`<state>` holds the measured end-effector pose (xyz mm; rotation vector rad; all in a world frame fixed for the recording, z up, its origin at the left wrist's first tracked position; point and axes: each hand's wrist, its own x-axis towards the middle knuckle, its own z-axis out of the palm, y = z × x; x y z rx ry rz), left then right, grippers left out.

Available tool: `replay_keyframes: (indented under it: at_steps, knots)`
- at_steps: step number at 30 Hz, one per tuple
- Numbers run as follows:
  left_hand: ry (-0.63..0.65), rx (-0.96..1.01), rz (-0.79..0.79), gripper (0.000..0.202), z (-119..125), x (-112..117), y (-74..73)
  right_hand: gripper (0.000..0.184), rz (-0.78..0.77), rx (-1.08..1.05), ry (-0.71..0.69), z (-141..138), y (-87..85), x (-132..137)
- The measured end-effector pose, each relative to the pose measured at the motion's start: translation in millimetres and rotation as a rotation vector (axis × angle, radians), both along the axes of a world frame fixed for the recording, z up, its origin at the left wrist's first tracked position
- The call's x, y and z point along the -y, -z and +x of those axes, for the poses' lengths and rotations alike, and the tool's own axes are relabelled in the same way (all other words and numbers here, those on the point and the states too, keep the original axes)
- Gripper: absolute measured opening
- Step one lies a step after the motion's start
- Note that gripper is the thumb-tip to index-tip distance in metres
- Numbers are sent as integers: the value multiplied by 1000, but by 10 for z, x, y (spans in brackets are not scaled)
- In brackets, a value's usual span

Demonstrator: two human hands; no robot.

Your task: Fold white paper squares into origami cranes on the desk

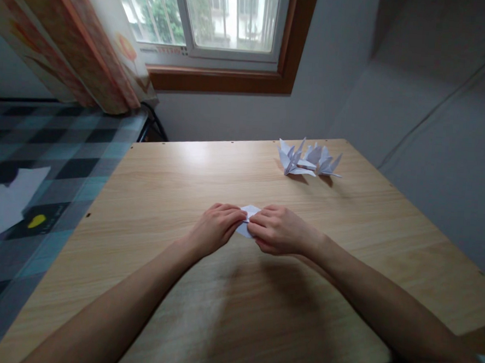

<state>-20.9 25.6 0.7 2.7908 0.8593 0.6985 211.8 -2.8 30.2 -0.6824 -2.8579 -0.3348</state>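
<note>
A small piece of folded white paper point(245, 229) lies at the middle of the wooden table, between my two hands. From its left side, my left hand point(219, 225) grips the paper with fingers closed together. My right hand point(278, 229) is closed on the paper's right side, its fingertips almost meeting those of the left. Parts of the paper are hidden under the fingers, and its full shape cannot be made out. A raised fold shows between the fingertips.
Several folded white paper cranes point(291, 160) stand near the table's far right corner. Left of the wooden table point(176, 183) is a surface with a checked cloth point(81, 188), where white paper sheets point(6, 205) lie. A window and curtain point(82, 40) are beyond.
</note>
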Motion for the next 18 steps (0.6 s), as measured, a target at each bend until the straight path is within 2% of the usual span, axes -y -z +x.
replay_keyframes:
  at_steps: [5,11,18]
  knots:
    - [-50,46,-37,24,3,-15,1,15,76,53,20,-22,-14,5]
    - [-61,52,-39,26,-6,-17,-6,20,123,-15,80,-20,94,-47]
    - [11,-32,-30,28,2,29,-102,22,9,-111,265,-38,218,-98]
